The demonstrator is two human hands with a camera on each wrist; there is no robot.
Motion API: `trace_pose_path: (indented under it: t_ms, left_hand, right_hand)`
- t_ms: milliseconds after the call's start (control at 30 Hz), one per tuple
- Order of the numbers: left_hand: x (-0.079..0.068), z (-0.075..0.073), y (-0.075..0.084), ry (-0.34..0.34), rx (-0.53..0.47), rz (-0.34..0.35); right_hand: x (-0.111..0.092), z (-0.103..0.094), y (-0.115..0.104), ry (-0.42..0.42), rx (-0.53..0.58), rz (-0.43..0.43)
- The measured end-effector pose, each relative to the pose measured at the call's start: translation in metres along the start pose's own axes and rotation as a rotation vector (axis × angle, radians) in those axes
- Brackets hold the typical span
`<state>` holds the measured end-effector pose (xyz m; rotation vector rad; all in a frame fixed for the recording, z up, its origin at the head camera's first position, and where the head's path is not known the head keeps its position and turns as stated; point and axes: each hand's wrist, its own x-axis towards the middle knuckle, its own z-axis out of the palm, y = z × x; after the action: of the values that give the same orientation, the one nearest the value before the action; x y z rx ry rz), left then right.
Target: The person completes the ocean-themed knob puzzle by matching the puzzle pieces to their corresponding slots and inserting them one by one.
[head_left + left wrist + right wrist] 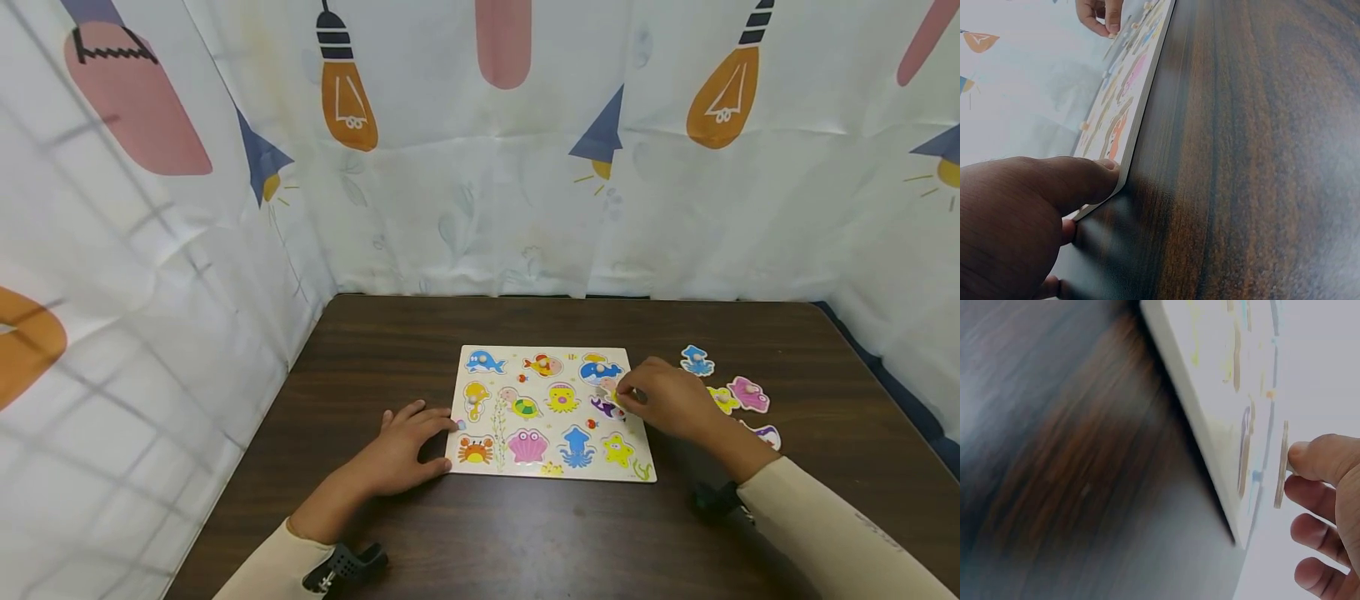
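Observation:
A pale wooden puzzle board point(540, 421) with sea-animal pictures lies on the dark table. My left hand point(405, 454) rests at the board's left edge, its thumb point(1094, 178) against the near left corner. Over the board's right side, my right hand point(663, 396) pinches a flat puzzle piece point(1282, 465) by its small knob. In the right wrist view that piece appears edge-on, apart from the board surface; its picture is mostly hidden. Near it on the board are a dark blue whale point(600, 371) and a purple shape point(604, 407).
Several loose pieces lie right of the board: a blue squid point(697, 362), a pink shell point(749, 394), a yellow piece point(723, 400) and a purple-edged one point(767, 435), partly behind the right wrist. A printed white curtain point(480, 217) hangs behind the table point(405, 342).

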<state>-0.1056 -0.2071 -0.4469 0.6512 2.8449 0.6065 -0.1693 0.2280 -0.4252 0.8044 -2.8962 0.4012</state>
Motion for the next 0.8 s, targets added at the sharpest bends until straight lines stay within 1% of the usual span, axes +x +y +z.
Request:
trace_pose_path:
  t_ms: [200,433,800]
  left_hand:
    - [-0.001,0.001,0.0,0.005,-0.001,0.01]
    - [-0.002,0.0,0.001,-0.002,0.006,0.003]
    - [-0.002,-0.001,0.001,-0.013,-0.005,0.009]
  right_hand:
    - [0.01,0.002,-0.011,-0.027,0.008,-0.017]
    - [0.017,0.004,-0.022,-0.006,0.003,-0.06]
    - [0.03,0.008,-0.037,-0.036,0.014,-0.08]
